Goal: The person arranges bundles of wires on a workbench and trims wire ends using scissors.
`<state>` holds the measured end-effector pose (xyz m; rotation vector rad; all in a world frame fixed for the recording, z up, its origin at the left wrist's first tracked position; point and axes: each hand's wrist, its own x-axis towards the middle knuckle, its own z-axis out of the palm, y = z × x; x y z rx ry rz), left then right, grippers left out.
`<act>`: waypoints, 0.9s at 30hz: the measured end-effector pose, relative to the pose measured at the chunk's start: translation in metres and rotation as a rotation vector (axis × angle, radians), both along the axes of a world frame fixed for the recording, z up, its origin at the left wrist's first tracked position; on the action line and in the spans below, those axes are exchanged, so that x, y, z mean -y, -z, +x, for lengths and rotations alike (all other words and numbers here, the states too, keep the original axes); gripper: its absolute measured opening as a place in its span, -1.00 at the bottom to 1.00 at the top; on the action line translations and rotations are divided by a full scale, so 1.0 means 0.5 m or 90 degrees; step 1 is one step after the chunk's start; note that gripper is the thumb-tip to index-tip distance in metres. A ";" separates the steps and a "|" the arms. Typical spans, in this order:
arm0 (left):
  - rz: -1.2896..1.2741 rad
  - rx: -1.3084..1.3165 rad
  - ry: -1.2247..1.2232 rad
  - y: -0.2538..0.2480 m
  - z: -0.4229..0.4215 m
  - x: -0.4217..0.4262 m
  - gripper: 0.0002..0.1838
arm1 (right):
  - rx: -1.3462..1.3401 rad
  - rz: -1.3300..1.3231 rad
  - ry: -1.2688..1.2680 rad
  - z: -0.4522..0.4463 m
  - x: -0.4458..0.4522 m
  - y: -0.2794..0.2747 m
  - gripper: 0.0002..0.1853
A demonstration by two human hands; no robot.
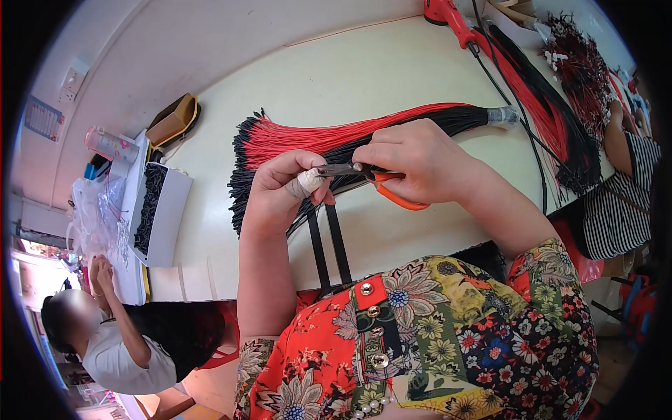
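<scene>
My right hand (423,157) is closed around orange-handled scissors (400,196), whose metal blades point left. The blade tips reach the fingers of my left hand (276,189), which are pinched together. White tape (305,183) is wrapped around a digit of that hand. Whatever the left fingers hold at the tips is too small to make out. Behind both hands lies a large bundle of red and black wires (364,131), with black ends fanned out at the left and a clear wrap (502,117) binding the right end.
A white box (175,213) of small black parts stands left, near a brown holder (173,119). A red power tool (448,19), its cord and a second wire bundle (528,87) lie right. Two black strips (329,241) cross the table's front edge. People sit at left (133,360) and right (623,199).
</scene>
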<state>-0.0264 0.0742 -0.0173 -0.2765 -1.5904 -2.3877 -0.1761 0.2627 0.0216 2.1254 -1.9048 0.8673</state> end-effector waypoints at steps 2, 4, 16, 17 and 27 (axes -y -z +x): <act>-0.006 -0.003 0.006 0.000 0.000 0.000 -0.86 | 0.001 -0.011 -0.010 -0.001 0.001 0.002 -0.79; 0.003 -0.013 0.018 0.001 0.000 0.000 -0.87 | 0.019 -0.009 -0.019 -0.001 0.000 0.002 -0.79; -0.012 0.022 0.048 -0.002 0.000 0.004 -0.88 | -0.068 -0.057 -0.030 -0.005 0.002 0.015 -0.79; -0.009 0.024 0.047 -0.002 -0.001 0.004 -0.88 | -0.060 -0.054 -0.030 -0.005 0.003 0.016 -0.79; -0.011 -0.016 -0.032 -0.002 -0.007 0.002 -0.88 | 0.101 -0.069 0.037 -0.010 0.005 0.014 -0.76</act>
